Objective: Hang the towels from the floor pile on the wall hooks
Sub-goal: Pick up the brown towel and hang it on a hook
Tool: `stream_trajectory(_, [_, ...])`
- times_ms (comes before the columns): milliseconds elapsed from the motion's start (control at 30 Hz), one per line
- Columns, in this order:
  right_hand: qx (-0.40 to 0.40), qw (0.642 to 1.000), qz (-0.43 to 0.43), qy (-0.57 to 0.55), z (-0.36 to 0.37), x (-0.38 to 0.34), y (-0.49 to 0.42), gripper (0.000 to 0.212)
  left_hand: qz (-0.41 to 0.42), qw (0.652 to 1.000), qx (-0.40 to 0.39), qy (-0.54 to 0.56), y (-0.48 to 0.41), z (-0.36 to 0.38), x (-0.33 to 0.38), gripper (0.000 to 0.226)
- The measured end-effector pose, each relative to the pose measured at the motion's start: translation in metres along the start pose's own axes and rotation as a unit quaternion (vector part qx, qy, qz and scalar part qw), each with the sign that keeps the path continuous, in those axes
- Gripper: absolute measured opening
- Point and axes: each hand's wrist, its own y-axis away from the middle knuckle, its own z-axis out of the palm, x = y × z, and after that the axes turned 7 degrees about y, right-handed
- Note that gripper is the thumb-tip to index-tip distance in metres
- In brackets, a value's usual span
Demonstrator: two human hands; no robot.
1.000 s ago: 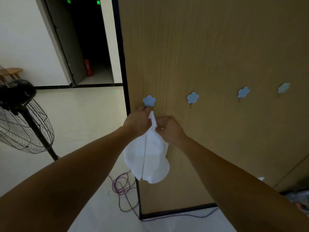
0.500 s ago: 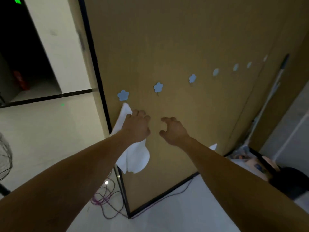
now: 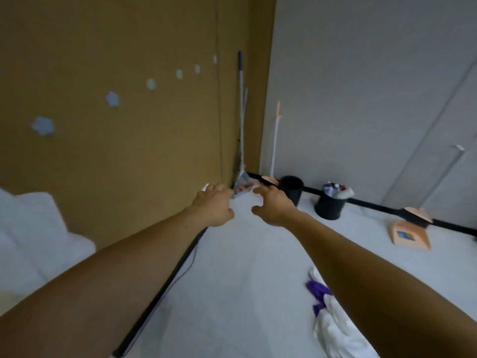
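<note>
Reaching forward empty-handed, apparently between towels | floor pile (image 3: 333,324): soft, crumpled white and purple cloth, low at right | white towel (image 3: 33,228), blurred, against wall (image 3: 134,164) at left | left hand (image 3: 214,205), right hand (image 3: 276,208): each grip loosely curled, holding nothing | flower-shaped pale hooks (image 3: 112,98) dot the wood-grain panel | next, likely: stoop, pinch one towel's edge

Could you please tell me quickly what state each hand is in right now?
Left hand: open, fingers loosely curled, holding nothing.
Right hand: open, fingers spread, holding nothing.
</note>
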Motion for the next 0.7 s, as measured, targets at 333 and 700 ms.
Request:
stream_trajectory(333, [-0.01,0.979,0.2,-0.042,0.024,0.255,0.133,0.056,0.111,0.987,-0.111,0.018,-0.033,0.144,0.247,0.063])
stream_trajectory(700, [-0.127,0.909,0.383,-0.106,0.136,0.444,0.216,0.059,0.185,0.932,-0.311,0.027,-0.086,0.344,0.369,0.054])
